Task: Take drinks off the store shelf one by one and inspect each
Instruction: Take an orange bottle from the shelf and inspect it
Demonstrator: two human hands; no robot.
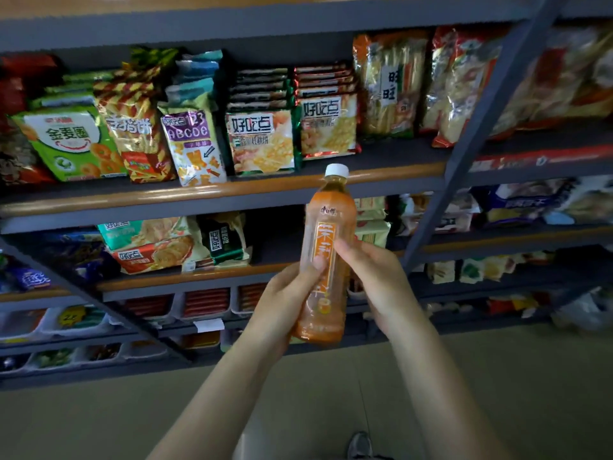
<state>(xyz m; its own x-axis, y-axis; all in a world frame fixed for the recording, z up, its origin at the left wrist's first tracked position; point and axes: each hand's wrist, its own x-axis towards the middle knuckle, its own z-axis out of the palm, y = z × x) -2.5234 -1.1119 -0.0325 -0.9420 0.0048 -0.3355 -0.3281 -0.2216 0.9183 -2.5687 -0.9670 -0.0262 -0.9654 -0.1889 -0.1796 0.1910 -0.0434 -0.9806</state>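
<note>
A bottle of orange drink with a white cap stands nearly upright at centre, held off the shelves by both hands. The left hand grips its lower half from 8 o'clock, thumb across the label. The right hand pinches its middle from 3 o'clock. Snack bags fill the shelves from 9 to 2 o'clock. A shoe shows at 6 o'clock on the floor.

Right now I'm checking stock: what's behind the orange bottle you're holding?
Behind the orange bottle, held by the left hand and right hand, run the shelf edges with pale snack packs showing at its right side. Whatever sits directly behind the bottle is covered.
</note>
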